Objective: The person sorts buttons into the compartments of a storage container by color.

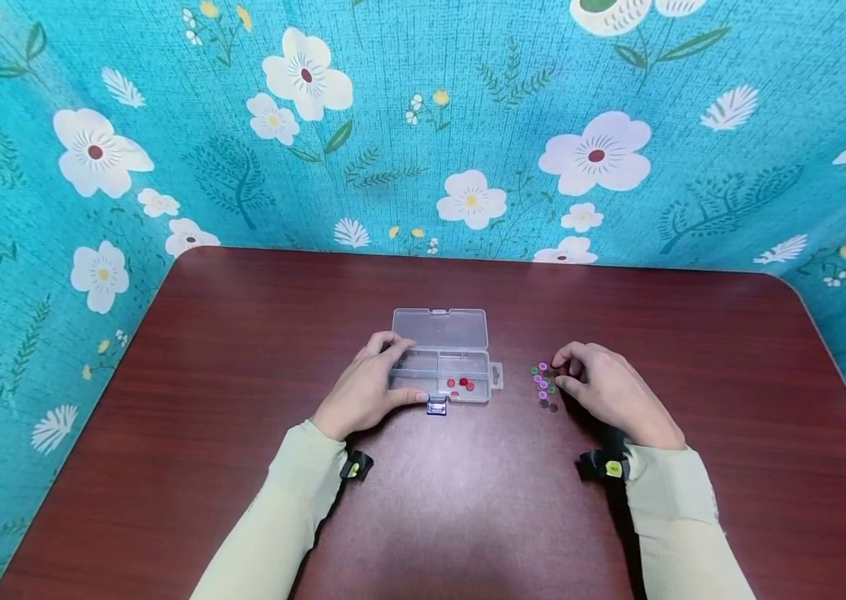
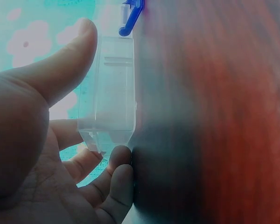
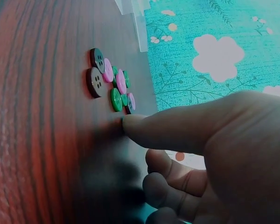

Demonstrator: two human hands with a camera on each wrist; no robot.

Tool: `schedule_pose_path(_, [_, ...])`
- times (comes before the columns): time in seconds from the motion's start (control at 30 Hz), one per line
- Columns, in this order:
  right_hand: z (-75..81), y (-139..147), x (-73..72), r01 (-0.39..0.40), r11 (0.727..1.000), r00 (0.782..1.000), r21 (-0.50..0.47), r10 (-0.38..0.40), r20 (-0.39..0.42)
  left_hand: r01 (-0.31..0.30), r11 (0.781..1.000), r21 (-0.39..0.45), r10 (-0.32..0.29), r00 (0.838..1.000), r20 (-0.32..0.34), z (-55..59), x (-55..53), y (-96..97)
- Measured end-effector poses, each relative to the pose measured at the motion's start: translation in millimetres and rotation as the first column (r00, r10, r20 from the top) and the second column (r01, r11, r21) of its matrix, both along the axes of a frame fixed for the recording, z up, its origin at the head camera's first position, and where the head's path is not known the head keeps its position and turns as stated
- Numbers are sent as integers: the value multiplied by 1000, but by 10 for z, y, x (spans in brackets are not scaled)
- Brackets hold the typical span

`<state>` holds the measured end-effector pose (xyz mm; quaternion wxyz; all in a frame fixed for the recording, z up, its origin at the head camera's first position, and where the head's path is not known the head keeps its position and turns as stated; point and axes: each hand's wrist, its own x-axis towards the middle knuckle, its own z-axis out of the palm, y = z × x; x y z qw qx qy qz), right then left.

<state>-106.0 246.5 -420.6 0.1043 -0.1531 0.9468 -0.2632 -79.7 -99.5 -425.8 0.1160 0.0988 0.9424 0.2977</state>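
Note:
My left hand point(image 1: 370, 387) grips the left end of a clear plastic compartment box point(image 1: 489, 392), thumb along the front edge and fingers at the back and side. In the left wrist view, fingertips point(image 2: 119, 156) meet the box's end wall. Red buttons point(image 1: 463, 382) lie in the front right compartment. To the right of the box, my right hand point(image 1: 606, 387) hovers low beside a cluster of loose buttons, thumb and forefinger apart. The cluster mixes pink-purple buttons point(image 3: 121, 81), green buttons point(image 3: 115, 100) and dark brown buttons point(image 3: 94, 82). A dark spot shows under the right thumb tip point(image 3: 133, 126).
The box's lid point(image 1: 439, 329) lies back, away from me. A blue latch point(image 1: 436, 407) sticks out at the front, and a hanging tab point(image 1: 497, 375) at the right end. The dark red wooden table point(image 1: 287, 308) meets a flowered turquoise cloth point(image 1: 392, 167) behind.

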Motion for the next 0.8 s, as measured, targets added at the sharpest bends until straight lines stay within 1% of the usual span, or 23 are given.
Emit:
schedule_pose_path(0.17, [3, -11, 2, 9, 1000, 1000, -2, -9, 24, 4, 1000, 3, -4, 1000, 9, -2, -5, -17])
schedule_pose_path(0.3, [8, -20, -3, 16, 1000, 999, -8, -16, 29, 8, 1000, 5, -8, 1000, -3, 4, -23, -22])
schedule_pose_path(0.6, [-11, -33, -5, 53, 999, 996, -7, -53, 71, 11, 1000, -2, -11, 1000, 7, 1, -36, -36])
schedule_pose_path(0.8, [-20, -30, -32, 62, 998, 996, -3, -61, 70, 19, 1000, 2, -19, 1000, 3, 17, -68, -42])
